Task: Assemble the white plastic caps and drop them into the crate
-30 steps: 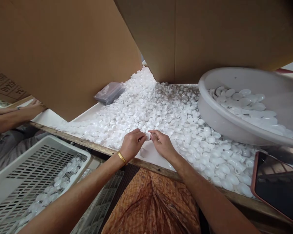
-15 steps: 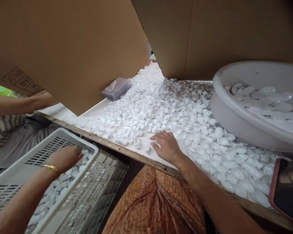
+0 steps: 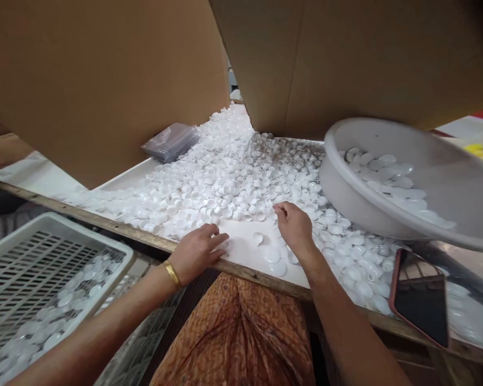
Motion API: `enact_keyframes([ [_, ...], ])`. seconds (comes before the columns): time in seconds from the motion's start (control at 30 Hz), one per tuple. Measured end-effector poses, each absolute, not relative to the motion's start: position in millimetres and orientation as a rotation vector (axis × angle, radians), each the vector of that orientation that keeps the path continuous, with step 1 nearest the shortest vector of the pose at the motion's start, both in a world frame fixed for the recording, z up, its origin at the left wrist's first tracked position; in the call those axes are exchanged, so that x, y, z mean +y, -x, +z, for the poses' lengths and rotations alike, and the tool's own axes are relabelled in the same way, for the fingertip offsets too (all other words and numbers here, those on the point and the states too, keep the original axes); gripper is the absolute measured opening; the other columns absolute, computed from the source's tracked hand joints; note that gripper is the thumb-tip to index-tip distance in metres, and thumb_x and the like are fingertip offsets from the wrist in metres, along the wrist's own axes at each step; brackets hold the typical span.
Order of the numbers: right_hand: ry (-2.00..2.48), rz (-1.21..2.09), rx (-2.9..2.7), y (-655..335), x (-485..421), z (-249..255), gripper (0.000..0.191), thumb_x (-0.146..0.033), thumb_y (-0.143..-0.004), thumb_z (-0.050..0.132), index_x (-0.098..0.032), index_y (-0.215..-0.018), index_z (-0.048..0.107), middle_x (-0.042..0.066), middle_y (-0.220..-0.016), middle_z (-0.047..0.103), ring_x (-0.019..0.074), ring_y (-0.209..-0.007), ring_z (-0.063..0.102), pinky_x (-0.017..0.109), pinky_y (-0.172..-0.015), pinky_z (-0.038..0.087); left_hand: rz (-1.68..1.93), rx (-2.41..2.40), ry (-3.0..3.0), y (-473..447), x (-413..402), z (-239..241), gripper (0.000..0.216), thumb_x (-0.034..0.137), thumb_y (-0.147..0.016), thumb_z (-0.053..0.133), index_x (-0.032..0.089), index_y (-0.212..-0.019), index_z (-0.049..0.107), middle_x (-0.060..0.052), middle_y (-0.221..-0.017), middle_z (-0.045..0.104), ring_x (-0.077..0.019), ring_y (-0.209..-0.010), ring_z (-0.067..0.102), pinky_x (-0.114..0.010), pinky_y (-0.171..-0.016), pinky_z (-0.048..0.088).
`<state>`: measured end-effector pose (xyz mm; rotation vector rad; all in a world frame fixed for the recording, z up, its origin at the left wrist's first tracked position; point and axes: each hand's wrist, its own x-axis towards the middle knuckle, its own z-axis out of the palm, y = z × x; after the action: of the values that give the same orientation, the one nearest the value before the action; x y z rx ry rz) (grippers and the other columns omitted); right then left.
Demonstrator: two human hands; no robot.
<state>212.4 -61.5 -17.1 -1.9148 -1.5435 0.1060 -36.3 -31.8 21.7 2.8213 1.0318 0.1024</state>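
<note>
Small white plastic cups [image 3: 225,182] lie in a wide heap over the white table. My left hand [image 3: 195,252] is at the table's front edge, its thumb and fingers curled about a translucent white cup [image 3: 227,246] at their tips. To the right, my right hand [image 3: 297,228] has thumb and forefinger pinched together at the heap's near edge; what they hold, if anything, is too small to make out. Between the hands a single cup [image 3: 258,238] lies on the bare surface, with a few flat oval white pieces [image 3: 276,260] near it.
A slatted plastic crate [image 3: 112,252] with white pieces stands lower left. On the right are a large round tub [image 3: 338,177] holding oval pieces and a phone [image 3: 421,297] at the table edge. Cardboard sheets [image 3: 124,80] rise behind; a plastic-wrapped pack [image 3: 171,142] lies beside the heap.
My left hand has moved from over the crate to the table's front edge. My right hand has shifted right and its fingers have closed to a pinch. The view has turned rightward.
</note>
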Motion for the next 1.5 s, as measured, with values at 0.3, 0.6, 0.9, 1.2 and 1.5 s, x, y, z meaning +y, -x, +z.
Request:
enact_keyframes([
  [0.3,1.791,0.258,-1.996,-186,-84,-15,0.028,-0.037,-0.080,0.060,-0.022,-0.103,0.063,0.004,-0.097,0.062,0.0230,-0.094,0.052,0.034,-0.080,0.039,0.008,1.255,-2.857,10,-11,2,0.023,0.012,-0.082,0.043,0.020,-0.093,0.061,-0.008,-0.096,0.054,-0.0223,-0.088,0.054,-0.034,-0.075,0.044],
  [0.6,1.646,0.388,-2.095,-162,-73,-20,0.021,-0.011,-0.080,0.054,-0.016,-0.098,0.063,0.007,-0.095,0.059,0.0208,-0.094,0.051,0.030,-0.084,0.041,0.162,1.425,-2.568,13,-5,-6,0.034,0.005,-0.076,0.041,0.017,-0.105,0.054,-0.007,-0.099,0.052,-0.0169,-0.090,0.054,-0.027,-0.079,0.043],
  [0.9,1.518,0.419,-2.048,-162,-79,-23,0.035,-0.004,-0.075,0.050,-0.020,-0.106,0.058,0.005,-0.106,0.058,0.0213,-0.102,0.050,0.032,-0.091,0.041,0.041,1.363,-2.656,-2,-13,-3,0.020,0.013,-0.081,0.041,0.016,-0.094,0.055,-0.010,-0.097,0.057,-0.0234,-0.090,0.057,-0.034,-0.076,0.044],
  [1.2,1.543,0.513,-1.980,-166,-61,-31,0.028,-0.008,-0.075,0.057,-0.014,-0.102,0.060,0.009,-0.102,0.055,0.0193,-0.098,0.051,0.031,-0.088,0.043,0.254,1.355,-2.505,4,-6,-3,0.030,0.012,-0.077,0.046,0.014,-0.106,0.052,-0.010,-0.100,0.054,-0.0187,-0.083,0.059,-0.029,-0.072,0.045],
  [1.5,1.504,0.515,-1.887,-154,-57,-44,0.044,-0.016,-0.071,0.066,-0.015,-0.113,0.053,0.008,-0.106,0.056,0.0206,-0.102,0.049,0.035,-0.091,0.040,0.343,1.254,-2.497,5,-4,-13,0.026,0.013,-0.075,0.050,0.019,-0.100,0.050,-0.003,-0.096,0.053,-0.0153,-0.078,0.055,-0.027,-0.070,0.044],
])
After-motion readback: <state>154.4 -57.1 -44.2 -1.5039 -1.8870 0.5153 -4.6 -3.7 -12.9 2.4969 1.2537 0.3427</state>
